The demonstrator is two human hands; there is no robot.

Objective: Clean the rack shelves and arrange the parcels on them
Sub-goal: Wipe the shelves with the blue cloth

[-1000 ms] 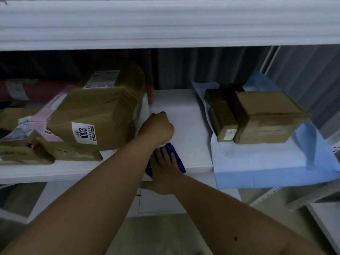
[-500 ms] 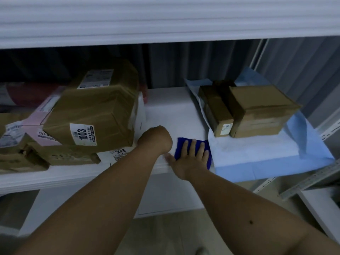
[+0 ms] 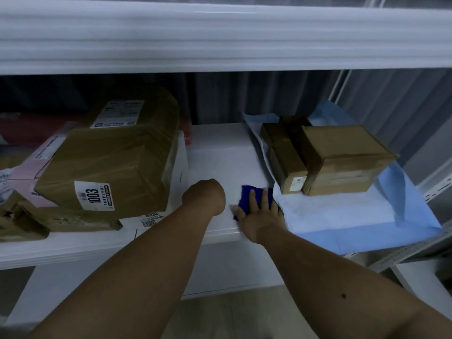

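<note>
my right hand (image 3: 259, 217) lies flat, fingers straight, pressing the blue cloth (image 3: 249, 195) onto the shelf (image 3: 220, 152) at centre frame. my left hand (image 3: 204, 196) is fisted just left of it; i cannot tell if it holds anything. unwiped shelf runs up-frame from the cloth, between the big parcel (image 3: 110, 157) at left and the small boxes (image 3: 325, 157) at right. the left-edge parcels are cut off.

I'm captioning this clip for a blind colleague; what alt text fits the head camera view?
A right hand presses a dark blue cloth flat on a white rack shelf, while the left hand rests there as a fist. Brown parcels stand on either side, one labelled 1003.
</note>
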